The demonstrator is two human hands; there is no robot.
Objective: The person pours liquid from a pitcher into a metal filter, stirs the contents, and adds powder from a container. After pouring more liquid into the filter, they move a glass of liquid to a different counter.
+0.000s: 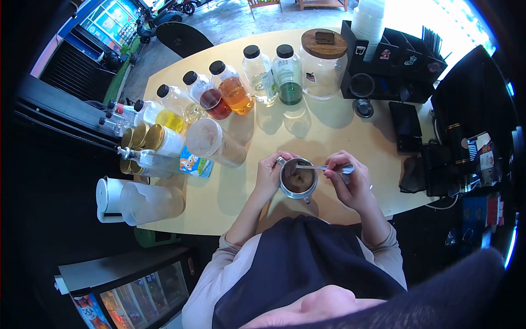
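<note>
Near the front edge of the table stands a small metal pitcher (296, 193), its mouth facing up at me. Brown contents (302, 180) that look wet or powdery cover its inside. My left hand (269, 171) is closed at the pitcher's left side, fingers at its handle. A metal spoon (316, 167) is pinched in my right hand (350, 180), on the pitcher's right. The spoon reaches across the rim, with its far end inside the pitcher.
Bottles of coloured syrup (235, 94) line the table's far side. A large powder tub (211, 141) and a blue packet (194, 163) are left of my hands. A wooden-lidded jar (323, 68) and black organiser (386, 71) stand at back right; plastic jugs (150, 204) are at front left.
</note>
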